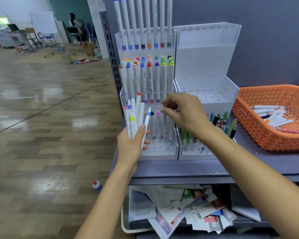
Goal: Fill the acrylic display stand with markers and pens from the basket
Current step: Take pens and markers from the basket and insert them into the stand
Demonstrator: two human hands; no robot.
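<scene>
left hand [130,145]: low in front of the left stand, thumb and fingers wrapped round a bundle of markers.
bundle [135,116]: white barrels held upright and fanned a little; red, blue, yellow and pink caps or bands show at the top; one blue-banded marker leans right of the rest.
right hand [185,112]: just right of the bundle, over the low tier of the left stand, fingers curled with index and thumb close together above a marker's top; i cannot tell whether they pinch it.
left stand [162,152]: clear acrylic, three stepped tiers, on the left end of the shelf. far top tier: a row of tall white markers with coloured bands. middle tier: packed with white markers, many-coloured caps. near low tier: a few markers at its far side, one black-capped, one pink-capped; rows of holes show nearer.
right stand [207,66]: same shape, touching the left stand's right side; dotted hole plates show in its upper tiers.
pens [221,121]: green, blue, dark and red, leaning in the right stand's low tier, behind the right forearm.
basket [259,135]: orange, perforated, right of the stands, tilted.
loose markers [273,116]: white, lying in a heap inside the basket.
shelf [179,168]: grey, under stands and basket.
bin [126,228]: below the shelf, full of paper and booklets.
bottle [96,185]: on the floor, left of the bin.
</scene>
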